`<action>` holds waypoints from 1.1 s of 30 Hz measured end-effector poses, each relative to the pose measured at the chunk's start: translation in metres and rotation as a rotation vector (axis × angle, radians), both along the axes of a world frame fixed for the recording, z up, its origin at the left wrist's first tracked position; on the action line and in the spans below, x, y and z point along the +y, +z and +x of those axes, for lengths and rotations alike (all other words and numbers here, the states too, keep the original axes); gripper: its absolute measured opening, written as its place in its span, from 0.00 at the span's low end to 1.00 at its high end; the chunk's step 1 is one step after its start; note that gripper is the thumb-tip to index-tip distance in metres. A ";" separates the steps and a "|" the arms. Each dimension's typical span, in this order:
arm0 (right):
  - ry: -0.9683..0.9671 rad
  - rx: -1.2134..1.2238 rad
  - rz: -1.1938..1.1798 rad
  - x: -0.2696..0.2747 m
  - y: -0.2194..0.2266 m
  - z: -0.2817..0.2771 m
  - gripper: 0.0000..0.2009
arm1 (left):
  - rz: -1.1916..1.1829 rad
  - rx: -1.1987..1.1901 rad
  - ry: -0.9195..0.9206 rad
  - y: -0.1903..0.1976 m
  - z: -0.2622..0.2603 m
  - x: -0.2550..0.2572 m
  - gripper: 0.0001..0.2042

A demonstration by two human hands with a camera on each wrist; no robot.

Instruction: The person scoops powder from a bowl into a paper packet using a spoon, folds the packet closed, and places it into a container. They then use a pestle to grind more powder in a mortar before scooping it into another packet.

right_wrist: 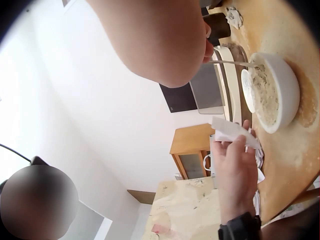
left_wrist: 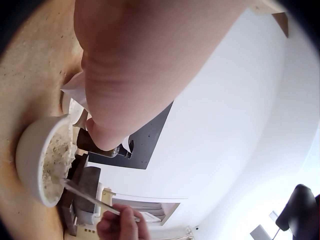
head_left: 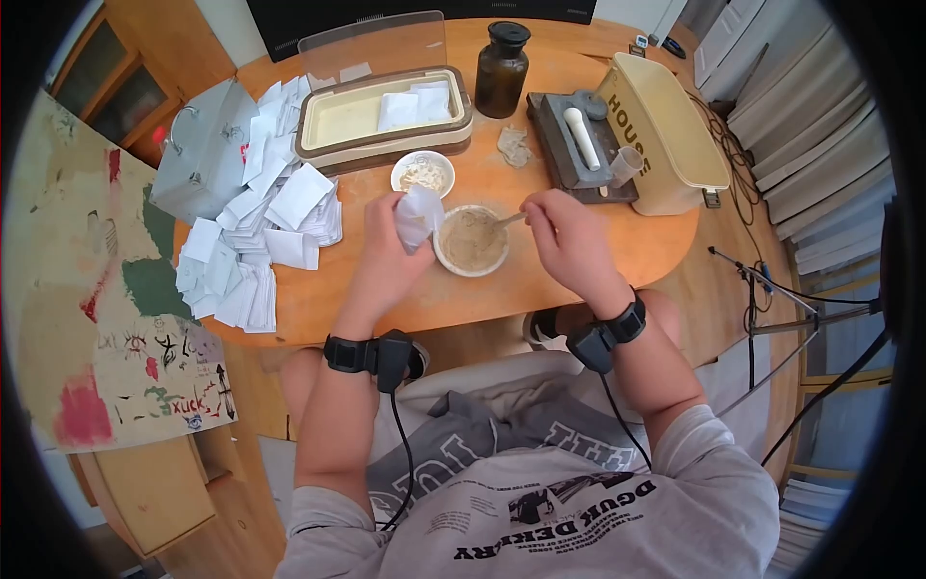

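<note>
A white bowl (head_left: 472, 240) of greyish-brown powder stands near the table's front edge. My left hand (head_left: 394, 236) holds a small white paper packet (head_left: 419, 216) upright at the bowl's left rim; in the right wrist view the packet (right_wrist: 231, 132) sits between thumb and fingers. My right hand (head_left: 569, 241) pinches the handle of a thin spoon or spatula (head_left: 508, 221), its far end in the powder. The left wrist view shows the same tool (left_wrist: 90, 197) slanting into the bowl (left_wrist: 35, 160). Behind the packet is a smaller white bowl (head_left: 422, 174) with pale contents.
Piled white packets (head_left: 280, 207) lie at the left beside a metal box (head_left: 204, 150). Behind are a cream tray (head_left: 338, 130) holding packets and a dark jar (head_left: 501, 77). At the right are a dark stone tray (head_left: 550, 145), a pestle (head_left: 581, 140) and a cream bin (head_left: 666, 135).
</note>
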State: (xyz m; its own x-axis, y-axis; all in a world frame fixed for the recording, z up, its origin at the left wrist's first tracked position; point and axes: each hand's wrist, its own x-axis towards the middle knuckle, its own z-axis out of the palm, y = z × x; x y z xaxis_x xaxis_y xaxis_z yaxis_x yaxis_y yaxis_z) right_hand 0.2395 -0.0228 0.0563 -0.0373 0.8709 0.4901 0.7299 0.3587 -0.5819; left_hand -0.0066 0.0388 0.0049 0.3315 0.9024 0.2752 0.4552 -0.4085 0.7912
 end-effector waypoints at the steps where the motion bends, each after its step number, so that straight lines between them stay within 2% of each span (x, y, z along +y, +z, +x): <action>1: 0.000 -0.001 -0.001 0.001 -0.003 0.000 0.05 | -0.001 -0.001 0.000 0.001 0.000 0.000 0.31; 4: -0.009 -0.031 -0.090 0.006 -0.019 -0.004 0.07 | -0.037 -0.037 0.031 0.004 -0.001 -0.001 0.32; 6: -0.070 0.224 -0.352 0.011 -0.031 -0.006 0.10 | 0.001 0.005 0.009 0.004 -0.001 -0.002 0.31; 7: -0.071 0.223 -0.355 0.012 -0.035 -0.005 0.10 | -0.001 0.004 0.008 0.004 0.000 -0.003 0.31; 9: -0.083 0.463 -0.534 0.016 -0.041 -0.005 0.12 | -0.014 0.001 -0.012 0.006 0.001 -0.004 0.31; 13: -0.063 0.592 -0.594 0.019 -0.059 -0.001 0.12 | -0.003 0.014 -0.033 0.005 0.001 -0.006 0.31; 15: -0.059 0.796 -0.597 0.019 -0.064 0.000 0.12 | 0.078 0.050 -0.057 0.002 -0.001 -0.005 0.31; 16: -0.058 0.795 -0.597 0.019 -0.063 0.000 0.12 | 0.078 0.049 -0.057 0.003 -0.002 -0.005 0.31; 18: -0.065 0.941 -0.614 0.020 -0.061 0.001 0.11 | 0.111 0.141 -0.060 0.004 -0.003 -0.006 0.30; 25: -0.036 1.014 -0.532 0.029 -0.049 0.016 0.10 | 0.193 0.214 -0.014 0.002 -0.003 -0.007 0.30; 28: -0.046 1.059 -0.468 0.030 -0.030 0.011 0.10 | 0.144 0.261 -0.043 0.007 -0.002 -0.009 0.29; 31: -0.066 0.783 -0.389 0.021 -0.017 -0.011 0.09 | 0.152 0.226 -0.074 0.007 0.005 -0.010 0.29; 32: -0.070 0.782 -0.381 0.016 -0.016 -0.016 0.09 | 0.143 0.205 -0.088 0.009 0.007 -0.012 0.29; 33: 0.021 0.545 -0.208 0.011 -0.015 -0.020 0.08 | 0.132 0.187 -0.100 0.010 0.009 -0.012 0.30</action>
State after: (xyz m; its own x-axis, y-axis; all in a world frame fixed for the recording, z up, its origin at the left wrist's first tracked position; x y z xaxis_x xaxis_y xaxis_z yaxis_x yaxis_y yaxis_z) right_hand 0.2192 -0.0118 0.0416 0.1544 0.9526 0.2619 0.2994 0.2075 -0.9313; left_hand 0.0019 0.0269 0.0152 0.4738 0.8229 0.3137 0.5410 -0.5530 0.6336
